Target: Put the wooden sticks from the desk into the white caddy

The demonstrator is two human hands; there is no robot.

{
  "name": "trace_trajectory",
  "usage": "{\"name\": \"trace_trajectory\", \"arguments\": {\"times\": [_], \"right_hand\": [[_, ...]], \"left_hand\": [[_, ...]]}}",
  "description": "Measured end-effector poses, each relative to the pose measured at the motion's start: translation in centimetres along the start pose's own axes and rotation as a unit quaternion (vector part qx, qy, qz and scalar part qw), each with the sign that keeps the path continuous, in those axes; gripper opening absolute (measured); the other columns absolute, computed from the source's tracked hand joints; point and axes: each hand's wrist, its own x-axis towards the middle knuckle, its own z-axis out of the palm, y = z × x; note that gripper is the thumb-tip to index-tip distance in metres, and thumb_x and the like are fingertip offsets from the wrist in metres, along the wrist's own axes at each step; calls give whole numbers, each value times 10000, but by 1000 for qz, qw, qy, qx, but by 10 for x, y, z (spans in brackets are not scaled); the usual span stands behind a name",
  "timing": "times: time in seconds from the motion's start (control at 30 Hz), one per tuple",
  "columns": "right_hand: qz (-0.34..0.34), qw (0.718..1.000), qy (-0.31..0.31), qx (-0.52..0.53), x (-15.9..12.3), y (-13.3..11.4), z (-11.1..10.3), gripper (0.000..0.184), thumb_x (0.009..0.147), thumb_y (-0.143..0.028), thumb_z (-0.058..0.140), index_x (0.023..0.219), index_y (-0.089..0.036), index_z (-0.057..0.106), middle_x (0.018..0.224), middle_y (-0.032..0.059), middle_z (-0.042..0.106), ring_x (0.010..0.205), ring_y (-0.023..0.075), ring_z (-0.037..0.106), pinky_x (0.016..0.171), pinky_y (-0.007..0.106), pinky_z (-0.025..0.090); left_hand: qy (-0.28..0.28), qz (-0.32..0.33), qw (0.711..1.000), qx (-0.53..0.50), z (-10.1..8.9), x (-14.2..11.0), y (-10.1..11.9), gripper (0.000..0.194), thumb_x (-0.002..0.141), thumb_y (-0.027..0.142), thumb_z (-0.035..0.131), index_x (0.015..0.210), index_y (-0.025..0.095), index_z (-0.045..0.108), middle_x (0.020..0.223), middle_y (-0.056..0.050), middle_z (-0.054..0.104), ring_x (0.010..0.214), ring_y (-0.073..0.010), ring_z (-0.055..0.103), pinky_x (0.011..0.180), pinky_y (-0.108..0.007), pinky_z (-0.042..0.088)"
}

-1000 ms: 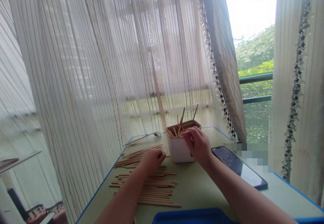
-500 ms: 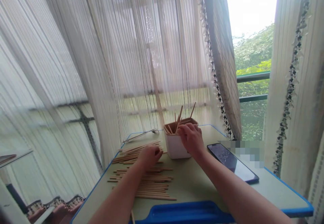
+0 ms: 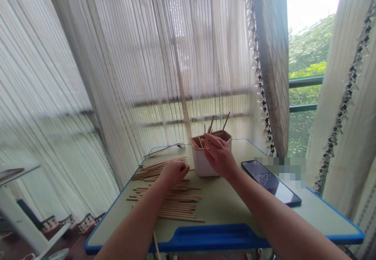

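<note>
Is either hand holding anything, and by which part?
I cannot tell: the left hand is curled over sticks; the right hand is at the container's opening.

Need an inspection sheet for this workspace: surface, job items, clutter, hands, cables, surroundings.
Surface: pale green tabletop, blue edging, blue tray recess on the near side
Job's things: loose thin sticks lying left; white container with more sticks leaning inside
Clutter: phone lying right, spoon far left
Hands: left hand curled over the sticks, right hand at the container's rim; grips unclear
Cables: nothing seen on the tabletop
Surroundings: sheer curtains; railing, greenery right
</note>
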Motion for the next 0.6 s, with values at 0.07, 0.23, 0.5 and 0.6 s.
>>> {"name": "trace_trajectory", "arguments": {"times": [0.07,0.23,0.5,0.6], "right_hand": [[9,1000,2,-1,1,1,-1,399,850,-211,423,1245,-216,475,1304,61,469,1133,204,443,942,388,361],[15,1000,0,-2,0,6,0,492,844,-220,424,1333,-211,370,1342,61,430,1162,218,413,953,408,347],[8,1000,-3,-3,-1,10,3,533,823,-178,434,1346,-224,347,1366,52,403,1177,215,402,961,414,347],[-2,1000,-3,-10,-2,8,5,531,822,-183,433,1345,-217,344,1386,73,368,1215,221,373,970,423,343]], "left_hand": [[2,3,1000,1,2,0,-2,395,839,405,388,629,165,621,631,-33,577,593,-119,447,579,-232,281],[-9,-23,1000,-8,7,1,-7,345,809,394,421,655,163,627,669,-38,591,614,-124,474,590,-230,313],[-5,-65,998,-12,2,0,-9,245,765,243,446,830,179,674,885,-67,644,823,-172,558,762,-258,394],[-23,-74,997,-18,1,-1,-12,253,739,220,470,880,190,678,920,-64,648,858,-179,561,798,-263,395]]}}
